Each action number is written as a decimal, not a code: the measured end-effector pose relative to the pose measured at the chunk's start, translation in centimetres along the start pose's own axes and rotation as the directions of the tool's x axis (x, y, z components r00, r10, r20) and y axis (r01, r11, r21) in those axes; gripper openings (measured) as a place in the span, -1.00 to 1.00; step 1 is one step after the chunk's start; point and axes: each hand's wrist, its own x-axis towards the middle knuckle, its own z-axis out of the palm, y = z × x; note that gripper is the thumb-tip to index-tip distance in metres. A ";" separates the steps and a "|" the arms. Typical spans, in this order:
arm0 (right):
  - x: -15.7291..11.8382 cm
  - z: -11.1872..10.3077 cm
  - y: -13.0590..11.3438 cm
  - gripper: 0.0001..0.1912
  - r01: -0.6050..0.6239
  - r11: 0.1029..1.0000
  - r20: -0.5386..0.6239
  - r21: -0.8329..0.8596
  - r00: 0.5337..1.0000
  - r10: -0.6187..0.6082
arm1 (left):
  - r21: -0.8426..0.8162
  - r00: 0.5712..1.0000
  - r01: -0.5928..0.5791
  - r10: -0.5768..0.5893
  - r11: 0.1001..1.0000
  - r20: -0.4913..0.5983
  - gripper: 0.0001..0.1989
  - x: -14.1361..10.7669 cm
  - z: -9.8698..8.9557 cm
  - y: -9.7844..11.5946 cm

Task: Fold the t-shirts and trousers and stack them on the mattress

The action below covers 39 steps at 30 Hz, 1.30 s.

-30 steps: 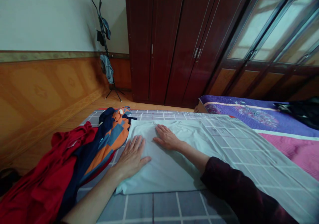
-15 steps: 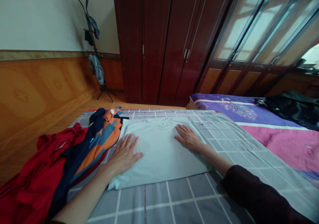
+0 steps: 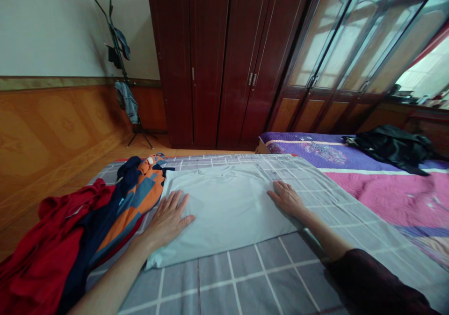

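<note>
A white garment (image 3: 224, 212) lies spread flat on a grey checked sheet (image 3: 245, 277) in front of me. My left hand (image 3: 170, 219) rests on the garment's left side, palm down with its fingers apart. On the right, my right hand (image 3: 287, 199) lies palm down at the garment's right edge, its fingers stretched out. Neither hand grips anything.
Red (image 3: 38, 254), navy (image 3: 79, 245) and orange patterned (image 3: 140, 198) clothes lie at the left. A bed with a purple and pink cover (image 3: 372, 193) stands at the right, a black garment (image 3: 393, 146) on it. Behind are a wardrobe (image 3: 206, 62) and a coat stand (image 3: 121, 62).
My right hand has slid right across the garment to its edge. My left hand stays on the left side. The view has turned slightly right.
</note>
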 end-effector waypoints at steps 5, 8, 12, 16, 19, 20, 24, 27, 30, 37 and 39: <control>-1.5 -1.5 1.1 -0.61 -0.089 0.996 0.066 0.029 0.994 0.087 | -0.033 0.999 -0.011 0.009 0.999 -0.051 -0.30 0.0 0.3 -0.1; -2.1 -2.5 1.2 -0.56 -0.196 0.980 0.124 0.042 0.974 0.190 | -0.041 0.999 -0.001 -0.001 0.999 -0.041 -0.30 0.0 0.0 0.1; -1.8 -3.6 1.2 -0.52 -0.328 0.942 0.208 0.071 0.928 0.308 | -0.043 0.999 -0.001 -0.001 0.999 -0.046 -0.31 0.0 -0.5 0.2; -1.3 -4.0 1.1 -0.60 -0.388 0.911 0.312 0.143 0.891 0.330 | -0.058 0.999 -0.004 0.000 0.998 -0.054 -0.33 0.1 -0.7 0.2; -1.0 -4.1 0.8 -0.68 -0.433 0.878 0.376 0.204 0.863 0.338 | -0.066 0.996 -0.018 0.012 0.998 -0.084 -0.33 0.1 -0.8 0.2; -1.0 -4.2 0.7 -0.70 -0.447 0.866 0.385 0.225 0.857 0.343 | -0.068 0.995 -0.026 0.020 0.997 -0.097 -0.33 0.1 -0.8 0.2; -1.1 -4.6 0.1 -0.75 -0.494 0.810 0.400 0.317 0.844 0.358 | -0.083 0.989 -0.047 0.035 0.995 -0.141 -0.36 0.2 -0.8 0.1; -1.5 -4.9 -0.2 -0.81 -0.522 0.753 0.436 0.399 0.831 0.345 | -0.112 0.979 -0.058 0.035 0.992 -0.200 -0.40 0.3 -0.6 -0.1; -2.0 -5.2 -0.2 -0.85 -0.544 0.686 0.495 0.483 0.816 0.299 | -0.161 0.964 -0.077 0.032 0.984 -0.264 -0.44 0.4 -0.5 -0.2; -1.5 -6.2 -0.9 -0.80 -0.538 0.579 0.520 0.612 0.826 0.218 | -0.562 0.895 -0.108 -0.166 0.820 -0.414 -0.53 1.3 -1.3 -0.7; -0.8 -7.2 -1.9 -0.78 -0.503 0.597 0.501 0.625 0.845 0.186 | -0.727 0.879 -0.081 -0.294 0.682 -0.374 -0.54 1.6 -1.8 -1.1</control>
